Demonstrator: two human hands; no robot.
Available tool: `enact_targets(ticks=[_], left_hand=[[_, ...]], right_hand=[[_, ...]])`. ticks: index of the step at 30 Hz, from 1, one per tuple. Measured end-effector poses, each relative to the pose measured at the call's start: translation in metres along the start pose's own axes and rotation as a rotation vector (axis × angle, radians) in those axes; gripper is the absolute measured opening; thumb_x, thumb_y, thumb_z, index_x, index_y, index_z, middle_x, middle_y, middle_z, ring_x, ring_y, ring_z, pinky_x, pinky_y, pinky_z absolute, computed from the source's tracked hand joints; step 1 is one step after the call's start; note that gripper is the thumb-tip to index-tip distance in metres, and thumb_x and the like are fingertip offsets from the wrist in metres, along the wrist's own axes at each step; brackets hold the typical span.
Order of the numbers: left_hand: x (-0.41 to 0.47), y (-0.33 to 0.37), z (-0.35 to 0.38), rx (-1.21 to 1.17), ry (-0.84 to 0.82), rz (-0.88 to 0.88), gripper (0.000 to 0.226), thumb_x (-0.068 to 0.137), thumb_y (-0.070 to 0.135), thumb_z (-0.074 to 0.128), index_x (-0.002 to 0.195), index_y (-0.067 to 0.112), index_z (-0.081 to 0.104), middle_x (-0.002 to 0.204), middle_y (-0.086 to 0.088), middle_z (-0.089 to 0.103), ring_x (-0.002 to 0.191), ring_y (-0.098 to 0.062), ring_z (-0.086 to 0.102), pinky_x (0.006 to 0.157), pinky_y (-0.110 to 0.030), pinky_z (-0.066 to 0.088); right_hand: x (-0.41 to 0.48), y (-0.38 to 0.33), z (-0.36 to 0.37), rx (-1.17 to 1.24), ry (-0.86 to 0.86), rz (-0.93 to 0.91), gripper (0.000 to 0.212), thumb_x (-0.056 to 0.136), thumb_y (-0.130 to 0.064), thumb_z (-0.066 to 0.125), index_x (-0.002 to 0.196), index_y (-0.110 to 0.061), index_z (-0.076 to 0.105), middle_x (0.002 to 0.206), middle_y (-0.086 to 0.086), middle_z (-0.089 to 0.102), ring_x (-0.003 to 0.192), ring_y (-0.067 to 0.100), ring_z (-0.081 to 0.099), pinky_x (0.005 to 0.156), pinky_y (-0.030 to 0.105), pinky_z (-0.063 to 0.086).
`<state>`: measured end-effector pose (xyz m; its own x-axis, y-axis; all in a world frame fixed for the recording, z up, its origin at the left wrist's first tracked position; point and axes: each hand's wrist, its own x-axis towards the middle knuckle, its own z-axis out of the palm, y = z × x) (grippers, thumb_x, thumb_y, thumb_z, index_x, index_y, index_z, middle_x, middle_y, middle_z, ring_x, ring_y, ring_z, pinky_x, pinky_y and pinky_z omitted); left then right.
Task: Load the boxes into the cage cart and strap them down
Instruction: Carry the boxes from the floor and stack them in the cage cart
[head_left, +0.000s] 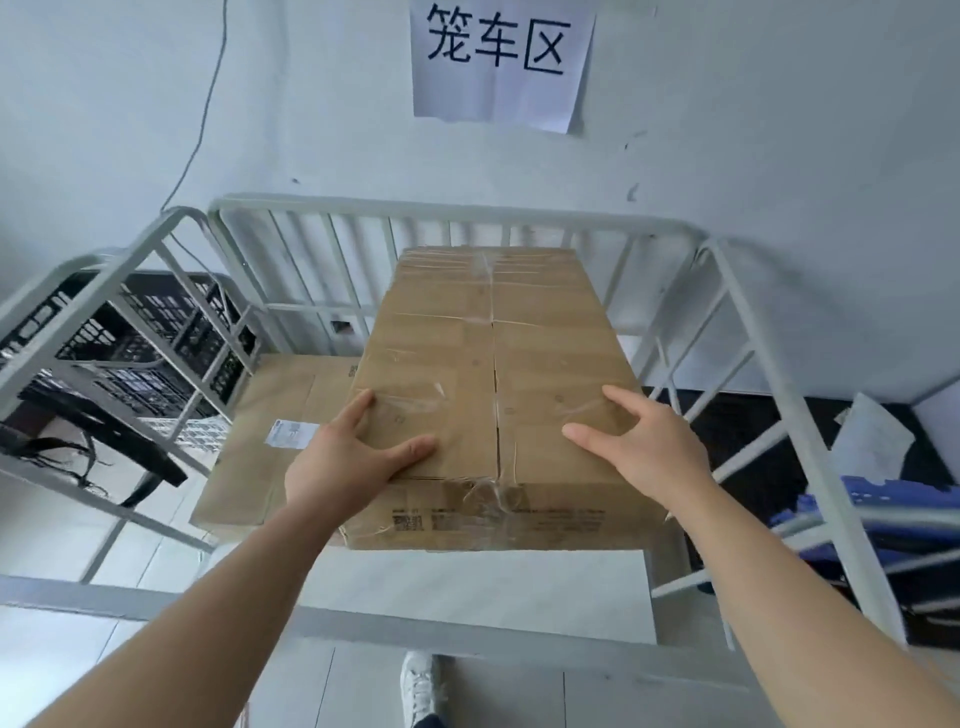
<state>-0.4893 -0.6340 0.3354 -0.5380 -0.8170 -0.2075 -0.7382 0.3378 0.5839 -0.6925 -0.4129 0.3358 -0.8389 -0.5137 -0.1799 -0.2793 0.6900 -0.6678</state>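
**Item:** 1 long brown taped cardboard box (488, 364), set inside the pale steel-barred cage cart (447, 208). 1 lower brown carton (270, 410) lies just beside it on the left.

**Long axis:** near to far, straight away from both hands.

**Hands:** the left hand (343, 457) and right hand (644, 441) are laid flat with fingers spread on the near end of the box top, either side of the seam. Neither is judged nearer.

**Writing:** the white wall sheet (498, 62) reads "笼车区". The print on the box's near face and the white label on the carton are too small to be read.
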Motion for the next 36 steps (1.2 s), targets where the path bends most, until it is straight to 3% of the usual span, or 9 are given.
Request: enact_targets(ticks=[9,15,20,27,30,36], left_hand=[[0.131,-0.076,0.040,0.074,-0.188,-0.097,0.112,0.045,0.092,0.054,0.144,0.046,0.026,0.137,0.008,0.051,0.114,-0.019,0.057,0.065,-0.028,0.043],[0.188,-0.126,0.104,0.117,-0.261,-0.178,0.114,0.043,0.093,0.053,0.144,0.048,0.023,0.135,0.002,0.052,0.111,-0.022,0.057,0.078,-0.034,0.051],[0.223,-0.175,0.169,0.107,-0.281,-0.224,0.117,0.038,0.095,0.051,0.143,0.048,0.025,0.136,0.005,0.050,0.113,-0.021,0.056,0.084,-0.042,0.053],[0.259,-0.245,0.258,0.067,-0.252,-0.296,0.125,0.041,0.090,0.059,0.147,0.041,0.015,0.140,0.005,0.047,0.119,-0.022,0.053,0.083,-0.038,0.051],[0.271,-0.273,0.283,0.060,-0.245,-0.321,0.132,0.039,0.089,0.061,0.147,0.031,0.014,0.145,0.004,0.042,0.125,-0.024,0.049,0.092,-0.044,0.049],[0.295,-0.320,0.315,0.074,-0.279,-0.330,0.134,0.041,0.082,0.069,0.148,0.031,0.006,0.149,0.001,0.033,0.134,-0.025,0.037,0.102,-0.049,0.041]], right_hand=[[0.096,0.002,0.122,-0.009,-0.110,0.162,0.093,0.051,-0.083,0.061,0.134,-0.045,0.045,0.133,-0.016,0.053,0.117,0.013,0.051,0.085,0.034,0.043],[0.150,0.044,0.199,-0.037,-0.163,0.230,0.094,0.049,-0.085,0.061,0.134,-0.047,0.043,0.131,-0.017,0.053,0.115,0.012,0.052,0.077,0.031,0.039],[0.189,0.094,0.265,-0.044,-0.218,0.251,0.095,0.050,-0.083,0.063,0.135,-0.047,0.043,0.130,-0.014,0.053,0.114,0.013,0.053,0.079,0.031,0.041],[0.232,0.158,0.352,-0.080,-0.260,0.273,0.093,0.053,-0.078,0.066,0.137,-0.045,0.041,0.132,-0.008,0.053,0.119,0.017,0.052,0.093,0.035,0.044],[0.240,0.177,0.386,-0.083,-0.264,0.275,0.093,0.056,-0.077,0.067,0.138,-0.046,0.038,0.130,-0.008,0.051,0.116,0.015,0.052,0.088,0.032,0.042],[0.246,0.203,0.442,-0.068,-0.300,0.274,0.098,0.060,-0.073,0.068,0.144,-0.047,0.026,0.124,-0.003,0.042,0.104,0.013,0.050,0.080,0.025,0.034]])
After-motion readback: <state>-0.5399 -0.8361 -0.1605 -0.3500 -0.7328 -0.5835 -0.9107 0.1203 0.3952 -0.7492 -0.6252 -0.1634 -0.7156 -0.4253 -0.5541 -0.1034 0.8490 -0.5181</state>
